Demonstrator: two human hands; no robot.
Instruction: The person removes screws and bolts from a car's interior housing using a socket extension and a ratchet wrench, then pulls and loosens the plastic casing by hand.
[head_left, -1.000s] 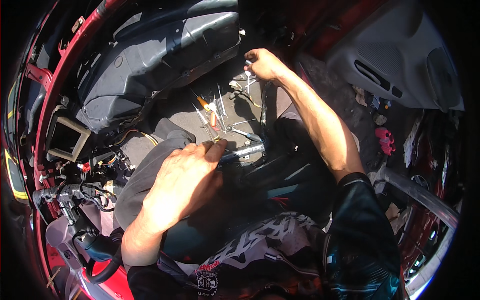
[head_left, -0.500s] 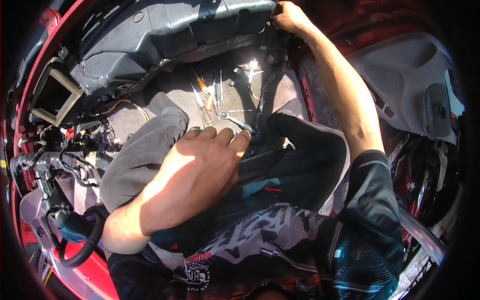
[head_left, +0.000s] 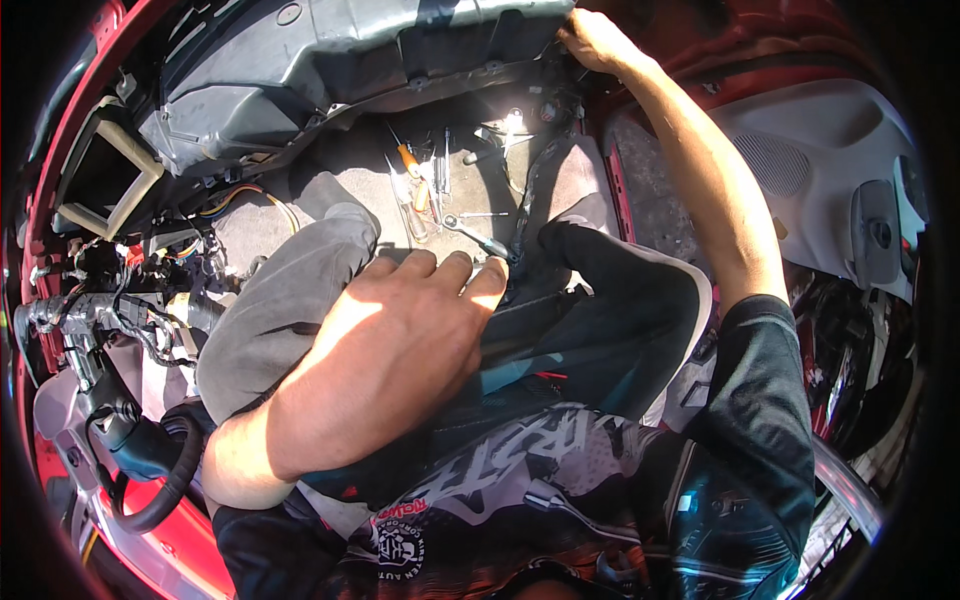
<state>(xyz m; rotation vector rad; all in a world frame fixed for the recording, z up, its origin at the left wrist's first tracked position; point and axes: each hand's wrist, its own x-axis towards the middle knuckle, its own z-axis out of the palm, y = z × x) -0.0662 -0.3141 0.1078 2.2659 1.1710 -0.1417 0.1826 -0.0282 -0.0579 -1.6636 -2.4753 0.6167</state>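
Note:
My left hand (head_left: 400, 350) is over my lap near the tools, fingers bent downward with their tips mostly hidden; whether it holds anything is unclear. At upper right, my right hand (head_left: 590, 42) grips the right end of a large black plastic housing (head_left: 370, 55). On the grey floor mat (head_left: 260, 230) lie an orange-handled screwdriver (head_left: 407, 160), a clear-handled screwdriver (head_left: 416, 225), a ratchet (head_left: 465, 230) and several thin metal tools. A small white-topped piece (head_left: 515, 120) is beside a dark cable (head_left: 530, 190).
I sit cross-legged in a stripped red car interior. A steering column (head_left: 95, 350) with wiring and a foam-edged opening (head_left: 125, 215) are at left. A grey door trim panel (head_left: 800, 130) is at right. A metal tube (head_left: 850, 480) runs along the lower right.
My right hand has moved up from a white piece on the floor to the housing's right end. My left hand has shifted slightly right; the view has tilted, showing more of my legs.

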